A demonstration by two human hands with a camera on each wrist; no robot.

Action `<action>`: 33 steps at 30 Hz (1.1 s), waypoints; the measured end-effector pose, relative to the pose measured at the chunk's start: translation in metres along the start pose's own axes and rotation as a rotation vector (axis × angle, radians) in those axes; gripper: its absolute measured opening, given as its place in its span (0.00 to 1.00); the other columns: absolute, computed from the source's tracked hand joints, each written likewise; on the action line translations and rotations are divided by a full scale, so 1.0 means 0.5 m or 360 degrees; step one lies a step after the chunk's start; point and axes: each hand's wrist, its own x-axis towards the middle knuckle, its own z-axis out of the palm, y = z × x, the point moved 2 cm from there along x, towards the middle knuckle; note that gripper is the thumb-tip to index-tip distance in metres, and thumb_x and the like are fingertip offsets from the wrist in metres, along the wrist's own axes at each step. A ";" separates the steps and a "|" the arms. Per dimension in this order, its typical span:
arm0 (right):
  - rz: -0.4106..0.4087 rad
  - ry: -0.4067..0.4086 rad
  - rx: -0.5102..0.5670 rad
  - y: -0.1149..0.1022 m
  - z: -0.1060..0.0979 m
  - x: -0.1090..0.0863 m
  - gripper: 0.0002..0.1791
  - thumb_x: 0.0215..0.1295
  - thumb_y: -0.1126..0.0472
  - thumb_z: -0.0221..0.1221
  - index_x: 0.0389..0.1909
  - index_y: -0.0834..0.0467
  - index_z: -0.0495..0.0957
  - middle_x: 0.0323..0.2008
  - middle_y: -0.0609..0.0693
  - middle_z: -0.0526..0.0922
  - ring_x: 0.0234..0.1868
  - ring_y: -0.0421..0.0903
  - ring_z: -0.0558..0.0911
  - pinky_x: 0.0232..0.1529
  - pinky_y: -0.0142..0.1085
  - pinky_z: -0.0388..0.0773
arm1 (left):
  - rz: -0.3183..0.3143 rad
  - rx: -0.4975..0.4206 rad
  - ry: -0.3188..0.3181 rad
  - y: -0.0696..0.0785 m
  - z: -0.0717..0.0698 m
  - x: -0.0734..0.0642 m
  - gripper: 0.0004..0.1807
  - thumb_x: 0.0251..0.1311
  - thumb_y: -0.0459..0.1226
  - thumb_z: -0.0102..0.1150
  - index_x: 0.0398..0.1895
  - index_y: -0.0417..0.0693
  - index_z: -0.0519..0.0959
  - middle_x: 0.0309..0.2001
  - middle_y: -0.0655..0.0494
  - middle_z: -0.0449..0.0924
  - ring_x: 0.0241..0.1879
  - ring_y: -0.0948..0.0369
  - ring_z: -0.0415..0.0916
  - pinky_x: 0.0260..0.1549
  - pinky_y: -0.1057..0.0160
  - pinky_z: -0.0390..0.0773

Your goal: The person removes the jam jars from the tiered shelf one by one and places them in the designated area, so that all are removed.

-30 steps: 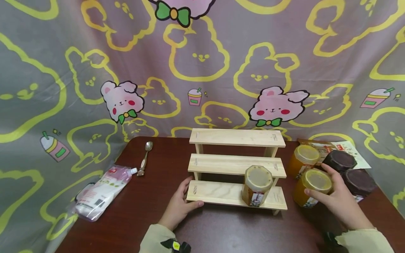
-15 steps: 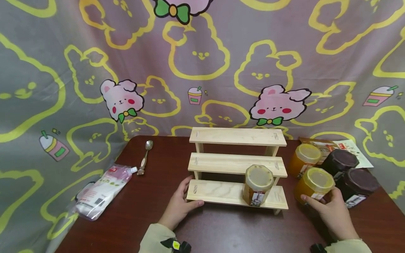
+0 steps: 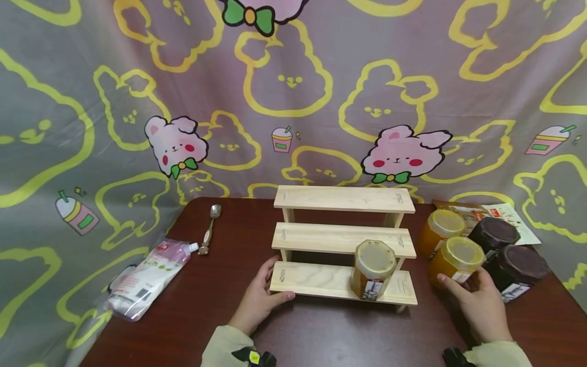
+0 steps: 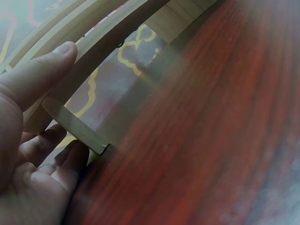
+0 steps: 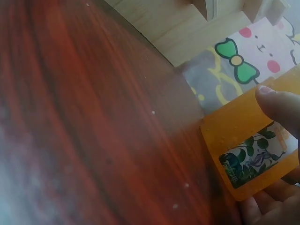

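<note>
A three-tier wooden shelf (image 3: 341, 238) stands mid-table. My left hand (image 3: 260, 300) grips the left end of its lowest step; the left wrist view shows the thumb (image 4: 49, 70) against the board's front edge and fingers bent near the leg (image 4: 77, 129). One honey-coloured jar with a pale lid (image 3: 373, 270) sits toward the right of that step. Right of the shelf, my right hand (image 3: 483, 306) grips an orange jar with a yellowish lid (image 3: 456, 262), thumb on one side, fingers on the other. Its leafy label (image 5: 253, 157) shows in the right wrist view.
Behind the gripped jar stands another orange jar (image 3: 441, 232), with two dark jars (image 3: 495, 234) to the right. Flat printed packets (image 3: 513, 220) lie at the back right. On the left are a spoon (image 3: 211, 229) and a spouted pouch (image 3: 149, 280). A patterned curtain (image 3: 293, 127) surrounds the table.
My right hand has come from over the jar's top right down to its near right side and taken hold; the jar has shifted slightly up in the head view. My left hand stays put.
</note>
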 end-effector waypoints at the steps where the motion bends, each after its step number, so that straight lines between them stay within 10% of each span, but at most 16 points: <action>1: 0.0007 0.0005 -0.0001 -0.001 0.000 0.000 0.50 0.65 0.50 0.67 0.78 0.62 0.49 0.73 0.68 0.60 0.71 0.67 0.63 0.66 0.61 0.63 | 0.0003 -0.0009 -0.0003 0.000 0.000 0.000 0.55 0.48 0.30 0.78 0.77 0.43 0.54 0.69 0.39 0.67 0.66 0.48 0.69 0.57 0.67 0.73; 18: 0.0116 0.0287 0.0241 0.009 0.007 -0.059 0.47 0.63 0.53 0.69 0.76 0.62 0.56 0.71 0.63 0.65 0.71 0.53 0.67 0.72 0.40 0.61 | -0.0016 0.0012 0.0016 -0.001 -0.003 -0.001 0.56 0.47 0.33 0.80 0.77 0.43 0.54 0.69 0.40 0.67 0.66 0.48 0.68 0.59 0.65 0.73; 23: 0.0105 0.0422 0.0487 0.012 0.012 -0.088 0.33 0.60 0.60 0.71 0.64 0.56 0.69 0.51 0.49 0.77 0.47 0.33 0.77 0.45 0.16 0.73 | -0.0010 -0.0003 0.0007 0.001 -0.003 -0.001 0.56 0.47 0.32 0.79 0.77 0.43 0.54 0.69 0.40 0.67 0.66 0.48 0.69 0.57 0.67 0.73; 27: 0.0044 0.0486 0.0848 0.009 0.023 -0.112 0.20 0.59 0.67 0.70 0.47 0.48 0.74 0.36 0.38 0.79 0.35 0.28 0.78 0.33 0.15 0.73 | -0.0002 0.0004 0.0003 0.001 -0.003 0.000 0.56 0.47 0.33 0.79 0.77 0.43 0.54 0.69 0.40 0.67 0.66 0.48 0.68 0.58 0.67 0.72; 33: -0.0118 0.0490 0.0748 -0.016 0.037 -0.146 0.12 0.66 0.65 0.66 0.49 0.61 0.82 0.31 0.34 0.85 0.34 0.29 0.82 0.33 0.16 0.74 | 0.0003 0.0020 0.0004 -0.001 0.000 0.000 0.55 0.48 0.32 0.79 0.77 0.43 0.54 0.69 0.39 0.67 0.66 0.47 0.68 0.58 0.66 0.73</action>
